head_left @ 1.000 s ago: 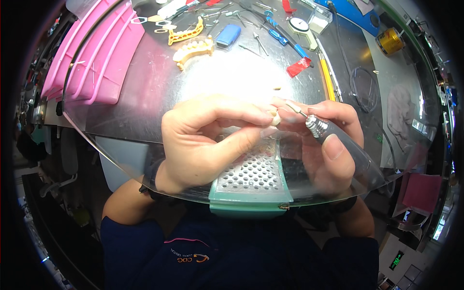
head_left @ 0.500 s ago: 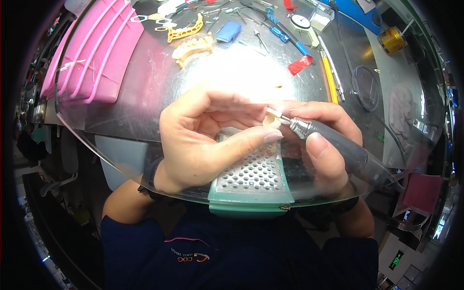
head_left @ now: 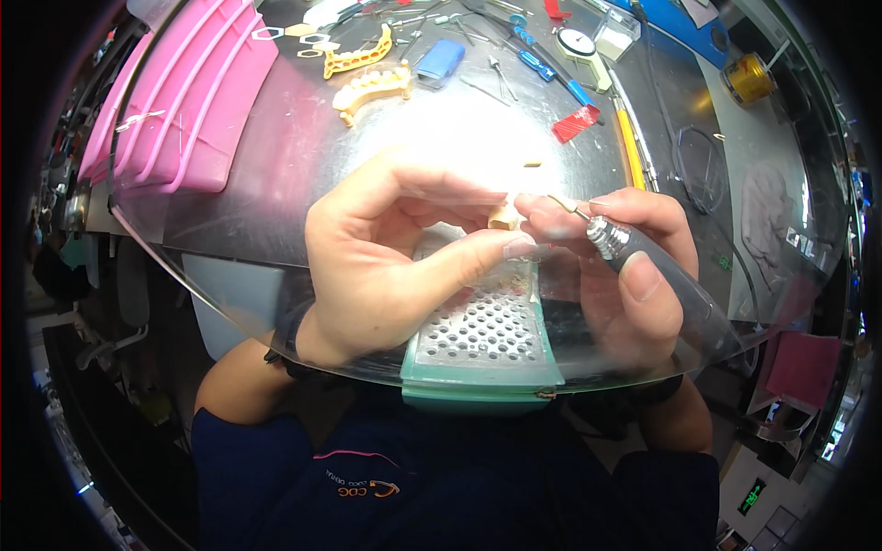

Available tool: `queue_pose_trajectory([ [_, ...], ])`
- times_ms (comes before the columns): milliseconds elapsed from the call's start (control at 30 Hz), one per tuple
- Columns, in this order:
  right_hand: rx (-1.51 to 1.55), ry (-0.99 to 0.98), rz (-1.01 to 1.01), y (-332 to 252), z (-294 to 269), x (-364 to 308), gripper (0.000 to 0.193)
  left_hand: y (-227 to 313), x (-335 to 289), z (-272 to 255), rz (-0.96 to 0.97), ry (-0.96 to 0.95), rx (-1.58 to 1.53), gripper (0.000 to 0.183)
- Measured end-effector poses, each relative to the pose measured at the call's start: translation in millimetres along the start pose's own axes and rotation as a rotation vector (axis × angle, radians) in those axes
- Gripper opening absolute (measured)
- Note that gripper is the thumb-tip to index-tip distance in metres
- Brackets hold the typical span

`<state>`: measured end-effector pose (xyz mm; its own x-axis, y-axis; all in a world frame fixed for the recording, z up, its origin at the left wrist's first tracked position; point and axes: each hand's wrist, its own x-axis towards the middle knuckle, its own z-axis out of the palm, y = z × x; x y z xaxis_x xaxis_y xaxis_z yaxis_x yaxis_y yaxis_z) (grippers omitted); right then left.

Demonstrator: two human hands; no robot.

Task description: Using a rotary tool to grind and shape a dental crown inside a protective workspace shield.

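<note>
A small cream dental crown (head_left: 503,218) is pinched between the thumb and fingertips of my left hand (head_left: 372,253). My right hand (head_left: 661,294) is wrapped round a dark rotary handpiece (head_left: 608,239) with a silver nose. Its thin bur (head_left: 571,206) points up and left, a short way right of the crown and apart from it. Under the hands lies a green-framed tray (head_left: 482,335) with a perforated metal top. A clear shield lies between the camera and both hands; reflections blur the right palm and the handpiece's rear.
Beyond the hands are cream dental models (head_left: 372,90), a blue block (head_left: 442,62), a dial gauge (head_left: 577,43), burs and hand tools. A pink rack (head_left: 197,101) stands left. Toward the right lie a yellow pencil-like tool (head_left: 631,151), a cable (head_left: 695,170) and a gold can (head_left: 746,79).
My right hand has drawn the handpiece away to the right, so the bur has left the crown. The crown has turned and shifted slightly left in my left fingertips.
</note>
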<state>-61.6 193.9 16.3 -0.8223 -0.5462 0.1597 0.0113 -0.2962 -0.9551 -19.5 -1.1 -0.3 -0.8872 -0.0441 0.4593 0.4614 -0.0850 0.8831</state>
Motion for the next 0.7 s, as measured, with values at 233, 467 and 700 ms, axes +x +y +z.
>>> queue_pose_trajectory([
  [233,-0.014,0.053,0.068,-3.2,1.0,1.1,0.05,8.0,0.6,2.1,-0.065,0.023,0.08,0.027],
  [467,-0.034,-0.073,0.012,-1.4,-4.8,1.3,0.045,1.9,1.9,6.4,0.026,0.028,-0.045,0.025],
  [700,0.027,-0.118,-0.026,-2.0,-3.2,5.4,0.036,-1.4,-3.3,0.5,0.02,-0.029,-0.019,0.032],
])
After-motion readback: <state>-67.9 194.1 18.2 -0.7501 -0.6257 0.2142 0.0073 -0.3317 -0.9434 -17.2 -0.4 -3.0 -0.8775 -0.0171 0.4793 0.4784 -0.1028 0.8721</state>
